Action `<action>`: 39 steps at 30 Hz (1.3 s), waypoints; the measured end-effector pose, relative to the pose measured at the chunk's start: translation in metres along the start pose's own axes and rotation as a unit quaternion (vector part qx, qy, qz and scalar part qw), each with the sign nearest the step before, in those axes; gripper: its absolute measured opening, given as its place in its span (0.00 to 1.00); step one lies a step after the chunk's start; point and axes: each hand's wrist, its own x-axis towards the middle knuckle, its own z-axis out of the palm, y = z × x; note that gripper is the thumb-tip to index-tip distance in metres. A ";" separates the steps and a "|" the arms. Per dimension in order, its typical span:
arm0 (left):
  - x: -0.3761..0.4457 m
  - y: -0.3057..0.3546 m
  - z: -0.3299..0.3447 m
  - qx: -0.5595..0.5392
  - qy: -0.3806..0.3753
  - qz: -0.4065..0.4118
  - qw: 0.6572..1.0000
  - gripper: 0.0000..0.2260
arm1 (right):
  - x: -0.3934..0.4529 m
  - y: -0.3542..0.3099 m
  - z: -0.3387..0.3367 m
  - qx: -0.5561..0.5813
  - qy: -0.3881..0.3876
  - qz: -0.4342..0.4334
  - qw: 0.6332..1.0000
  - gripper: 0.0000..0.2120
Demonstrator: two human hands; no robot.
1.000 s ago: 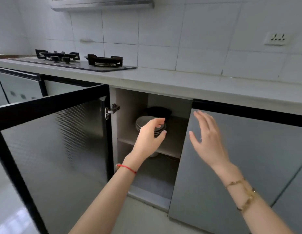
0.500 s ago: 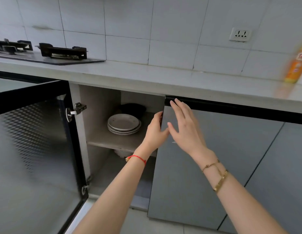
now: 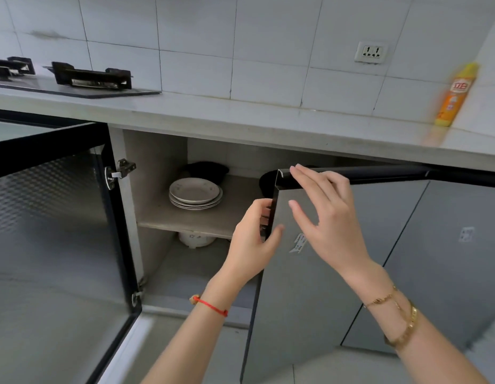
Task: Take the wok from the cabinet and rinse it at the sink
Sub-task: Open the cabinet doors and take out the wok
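Right cabinet door (image 3: 310, 273) now swung ajar; left hand (image 3: 252, 242) fingers grip its edge, right hand (image 3: 326, 217) spread flat against its front.

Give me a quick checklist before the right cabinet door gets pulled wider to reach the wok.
1. Left hand gripping the right door edge: ok, fingers curled around it.
2. Right hand clear of the hinge side: ok, it lies flat on the door front.
3. Left door out of the way: ok, swung fully open.
4. Plates clear of the door swing: ok, set back on the shelf.
5. Wok located: cannot tell; dark shapes sit behind the plates and behind the door corner.
6. Floor in the swing path: ok.
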 end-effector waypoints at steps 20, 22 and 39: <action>-0.086 0.099 0.081 -0.113 -0.166 0.117 0.973 0.19 | -0.115 0.002 -0.168 -0.010 0.020 0.051 0.998 0.22; -0.095 0.107 0.099 -0.104 -0.155 0.145 0.972 0.20 | -0.128 0.005 -0.186 -0.020 0.014 0.074 0.997 0.22; -0.117 0.146 0.229 -0.016 -0.211 0.245 0.946 0.33 | -0.183 0.037 -0.283 -0.216 0.008 0.219 0.952 0.22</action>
